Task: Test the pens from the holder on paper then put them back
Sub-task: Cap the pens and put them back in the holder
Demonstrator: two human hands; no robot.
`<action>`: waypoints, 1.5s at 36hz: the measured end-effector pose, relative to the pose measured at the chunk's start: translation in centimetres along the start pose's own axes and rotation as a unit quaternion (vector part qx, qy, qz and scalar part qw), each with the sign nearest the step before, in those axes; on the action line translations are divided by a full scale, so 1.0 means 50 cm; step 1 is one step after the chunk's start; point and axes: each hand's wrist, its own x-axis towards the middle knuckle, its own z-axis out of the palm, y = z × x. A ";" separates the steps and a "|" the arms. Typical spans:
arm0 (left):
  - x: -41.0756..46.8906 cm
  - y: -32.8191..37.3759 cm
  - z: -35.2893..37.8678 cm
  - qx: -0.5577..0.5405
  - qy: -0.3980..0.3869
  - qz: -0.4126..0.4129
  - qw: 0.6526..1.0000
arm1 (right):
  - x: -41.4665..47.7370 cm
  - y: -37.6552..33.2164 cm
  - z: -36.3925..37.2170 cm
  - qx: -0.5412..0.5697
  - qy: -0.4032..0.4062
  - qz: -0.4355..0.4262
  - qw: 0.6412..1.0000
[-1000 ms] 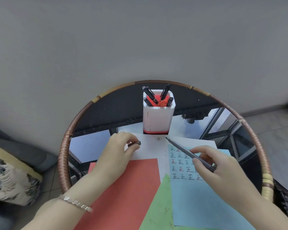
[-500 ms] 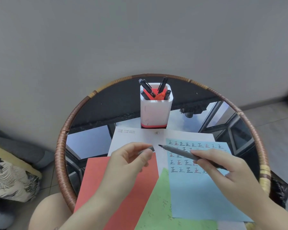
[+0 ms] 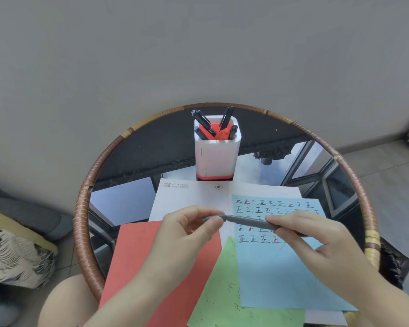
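A white pen holder [image 3: 216,156] with a red base stands at the back of the round table, with several black pens and an orange one inside. My right hand [image 3: 316,237] grips a grey pen [image 3: 248,221] by its barrel, above the blue paper [image 3: 281,274] covered in written characters. My left hand [image 3: 187,232] pinches the grey pen cap [image 3: 213,218], which meets the pen's tip end. Both hands hover over the papers.
Red paper [image 3: 151,267], green paper [image 3: 222,298] and a white sheet [image 3: 189,197] overlap on the glass table with a rattan rim [image 3: 80,208]. A patterned cushion [image 3: 12,253] lies at the left. The grey wall stands close behind the table.
My left hand brought the cap from the white sheet toward the pen tip, and cap and pen now meet. The view tilted down slightly.
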 end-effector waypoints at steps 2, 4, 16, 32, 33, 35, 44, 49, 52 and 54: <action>0.000 -0.002 -0.001 0.044 -0.020 0.006 0.999 | 0.004 -0.005 -0.004 -0.014 -0.008 -0.012 1.000; 0.001 -0.003 -0.004 0.092 -0.037 0.020 0.995 | 0.007 -0.012 -0.009 -0.005 -0.018 -0.005 1.000; 0.020 0.024 0.009 -0.004 -0.064 0.071 0.995 | 0.053 -0.044 -0.016 0.285 0.057 0.203 0.935; 0.042 -0.013 0.023 -0.109 -0.025 -0.047 0.993 | 0.090 -0.104 -0.027 0.146 0.025 0.151 0.977; 0.052 -0.009 0.022 -0.080 0.003 -0.026 0.996 | 0.094 -0.103 -0.025 0.166 0.009 0.169 0.971; 0.075 0.008 0.015 -0.013 0.076 0.052 0.996 | 0.099 -0.101 -0.022 0.214 0.007 0.194 0.957; 0.217 0.104 -0.038 0.160 0.126 0.209 0.956 | 0.135 -0.119 -0.055 0.262 0.258 0.060 0.928; 0.246 0.108 -0.038 0.224 0.119 0.217 0.943 | 0.198 -0.135 -0.085 0.184 0.311 -0.043 0.931; 0.241 0.123 -0.044 0.266 0.137 0.259 0.918 | 0.243 -0.131 -0.074 0.111 0.271 -0.040 0.955; 0.240 0.136 -0.049 0.298 0.132 0.289 0.900 | 0.273 -0.119 -0.053 0.056 0.232 -0.034 0.971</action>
